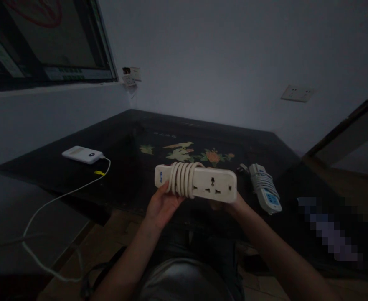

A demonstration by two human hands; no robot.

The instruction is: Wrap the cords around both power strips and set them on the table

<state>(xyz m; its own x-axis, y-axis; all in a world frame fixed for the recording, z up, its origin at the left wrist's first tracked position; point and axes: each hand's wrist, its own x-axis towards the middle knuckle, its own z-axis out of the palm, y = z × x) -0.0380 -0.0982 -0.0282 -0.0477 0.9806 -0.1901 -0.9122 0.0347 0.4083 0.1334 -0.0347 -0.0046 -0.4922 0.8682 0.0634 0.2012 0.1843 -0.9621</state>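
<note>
Between both hands I hold a white power strip (215, 184) with its own cord wound in several turns around its left half. My left hand (163, 205) grips it from below at the left, the thumb by the coils. At the right end, my right hand (230, 205) is wrapped behind and under the strip, its fingers mostly hidden. A second power strip (270, 198), with blue sockets and a grey cord wrapped round it, lies on the dark table (124, 138) to the right, apart from my hands.
A white power bank (82, 154) lies on the table's left side, its white cable (61, 195) looping over the edge. Pixelated, something lies at the far right (328, 234). Wall sockets (297, 93) sit above the table, and a loose socket plate (129, 79) hangs near the window.
</note>
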